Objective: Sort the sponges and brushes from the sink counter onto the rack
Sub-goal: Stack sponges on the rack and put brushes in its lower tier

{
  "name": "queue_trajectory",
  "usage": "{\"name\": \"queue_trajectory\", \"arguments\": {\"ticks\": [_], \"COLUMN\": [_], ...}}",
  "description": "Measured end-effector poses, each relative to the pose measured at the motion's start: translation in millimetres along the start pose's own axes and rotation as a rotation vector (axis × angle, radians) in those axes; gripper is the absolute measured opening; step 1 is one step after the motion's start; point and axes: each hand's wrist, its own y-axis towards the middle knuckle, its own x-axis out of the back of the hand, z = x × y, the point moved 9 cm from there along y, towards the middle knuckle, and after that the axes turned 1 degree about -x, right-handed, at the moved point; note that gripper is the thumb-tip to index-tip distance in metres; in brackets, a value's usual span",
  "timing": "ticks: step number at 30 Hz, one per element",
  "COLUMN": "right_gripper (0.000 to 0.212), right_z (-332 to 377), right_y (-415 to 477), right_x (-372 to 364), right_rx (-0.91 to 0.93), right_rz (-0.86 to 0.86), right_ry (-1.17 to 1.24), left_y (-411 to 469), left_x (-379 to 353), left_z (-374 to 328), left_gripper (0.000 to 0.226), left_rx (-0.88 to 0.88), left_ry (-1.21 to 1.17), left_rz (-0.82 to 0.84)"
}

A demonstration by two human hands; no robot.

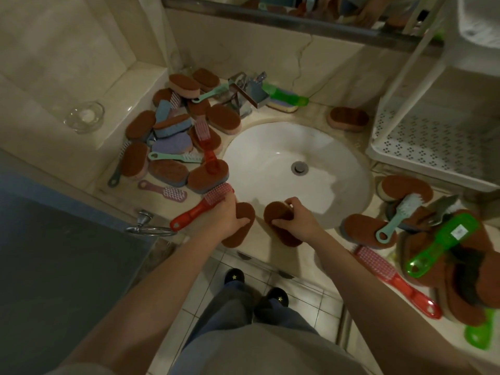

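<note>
Sponges and brushes lie heaped on the sink counter left of the basin, with a second heap on its right. At the counter's front edge the right hand has fingers and thumb clamped round a brown sponge; the left hand has fingers curled round the neck of a red brush, its thumb lying on a second sponge; whether it grips that sponge too I cannot tell. This looks like the pickup step, early on, since most pieces are on the counter; the next move calls for lifting both loads clear and carrying them right to the white perforated rack beside the basin, sponge apart from brush. The counter is pale stone; a chrome tap stands behind the basin; a glass bowl sits on the left ledge; a towel ring hangs below; a mirror runs above; the floor is tiled.
</note>
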Motion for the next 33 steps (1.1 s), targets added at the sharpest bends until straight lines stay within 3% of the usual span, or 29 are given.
{"name": "queue_trajectory", "arguments": {"ticks": [4,11,17,25,33], "right_gripper": [0.05,0.045,0.041,0.041,0.028], "right_z": [2.7,31.9,68.0,125.5,154.4], "right_y": [0.1,-2.0,-1.0,-19.8,-53.3], "right_x": [25.1,81.5,141.6,239.9,328.4], "right_rx": [-0.025,-0.007,0.045,0.182,0.247], "right_rz": [-0.091,-0.256,-0.441,-0.725,-0.946], "right_ry": [0.22,0.502,0.715,0.799,0.824], "left_y": [2.2,19.1,40.2,63.0,69.0], "left_x": [14.0,61.6,109.9,170.9,203.1], "left_z": [-18.5,-75.1,-137.3,-236.7,-334.5], "left_gripper": [0.038,0.037,0.034,0.043,0.019], "left_rx": [-0.044,-0.103,-0.252,-0.465,-0.63], "left_ry": [-0.271,-0.584,-0.709,-0.912,-1.004], "left_rz": [-0.083,-0.185,-0.254,-0.217,-0.06]}}
